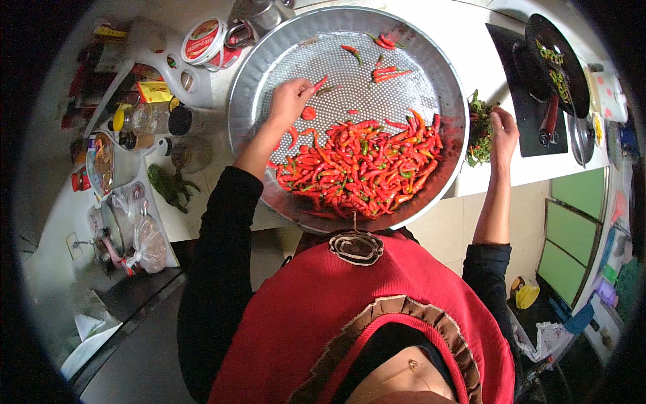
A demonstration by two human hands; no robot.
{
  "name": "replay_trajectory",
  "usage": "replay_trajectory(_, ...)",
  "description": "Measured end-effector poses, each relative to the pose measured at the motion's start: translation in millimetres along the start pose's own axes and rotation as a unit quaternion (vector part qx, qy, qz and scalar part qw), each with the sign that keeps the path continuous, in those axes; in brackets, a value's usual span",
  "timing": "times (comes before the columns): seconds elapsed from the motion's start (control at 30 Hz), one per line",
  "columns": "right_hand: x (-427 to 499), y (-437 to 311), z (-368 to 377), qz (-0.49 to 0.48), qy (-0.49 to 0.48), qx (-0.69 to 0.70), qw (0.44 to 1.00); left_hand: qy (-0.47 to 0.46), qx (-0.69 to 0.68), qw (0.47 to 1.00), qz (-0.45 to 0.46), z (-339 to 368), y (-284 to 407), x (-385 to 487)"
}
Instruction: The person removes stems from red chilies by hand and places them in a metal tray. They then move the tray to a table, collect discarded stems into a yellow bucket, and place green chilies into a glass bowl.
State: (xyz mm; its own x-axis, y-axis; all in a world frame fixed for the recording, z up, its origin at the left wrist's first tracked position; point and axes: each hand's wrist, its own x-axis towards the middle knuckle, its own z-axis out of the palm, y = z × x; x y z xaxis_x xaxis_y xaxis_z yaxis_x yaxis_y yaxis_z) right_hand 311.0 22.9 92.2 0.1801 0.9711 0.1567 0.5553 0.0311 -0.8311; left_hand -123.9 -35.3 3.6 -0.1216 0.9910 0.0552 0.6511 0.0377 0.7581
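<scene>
A large round metal pan [462, 126] with a dimpled floor lies before me, its near part heaped with red chili peppers [358, 166]. Above its left part, my left hand [291, 101] pinches a red chili [320, 83] between thumb and fingers. Close by that hand is a dark, thin chili [330, 89] on the pan floor. Several chilies [386, 73] lie apart toward the far side. Right of the pan, my right hand [503, 126] is at a pile of green stems and leaves [479, 134] on the white counter; its fingertips are close together, and whether they hold a stem is unclear.
Jars and bottles [146, 118] crowd the left, with green peppers [174, 187] on the counter nearer me. A lidded white tub [203, 41] and a metal pot [257, 15] stand at the back left. On the right, a black wok [570, 86] sits over a black cooktop [530, 126].
</scene>
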Motion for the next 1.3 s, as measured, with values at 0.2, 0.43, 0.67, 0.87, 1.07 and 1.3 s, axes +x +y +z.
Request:
replay_trajectory(0.2,-39.9,-19.8,32.6,-0.125,0.005,-0.18,0.976,0.129,0.094,0.987,0.038,11.0,-16.3,45.9)
replay_trajectory(0.43,-75.1,-43.8,113.1,-0.175,-0.236,-0.18,0.939,0.087,0.092,0.99,-0.059,17.9,-28.1,76.0)
replay_trajectory(0.67,-110.0,-47.8,122.9,-0.215,-0.254,-0.07,0.94,-0.014,0.254,0.967,0.026,17.0,5.5,91.4)
replay_trajectory(0.87,-100.6,-46.3,119.3,-0.203,-0.242,-0.08,0.945,-0.1,0.399,0.911,0.034,18.1,39.5,95.4)
replay_trajectory(1.07,-99.2,-44.6,117.1,-0.188,-0.226,-0.049,0.955,-0.133,-0.242,0.96,-0.049,44.6,97.7,136.2)
replay_trajectory(1.3,-95.3,-33.8,119.7,-0.11,-0.205,0.015,0.973,-0.117,0.245,0.939,0.212,66.3,83.5,129.9)
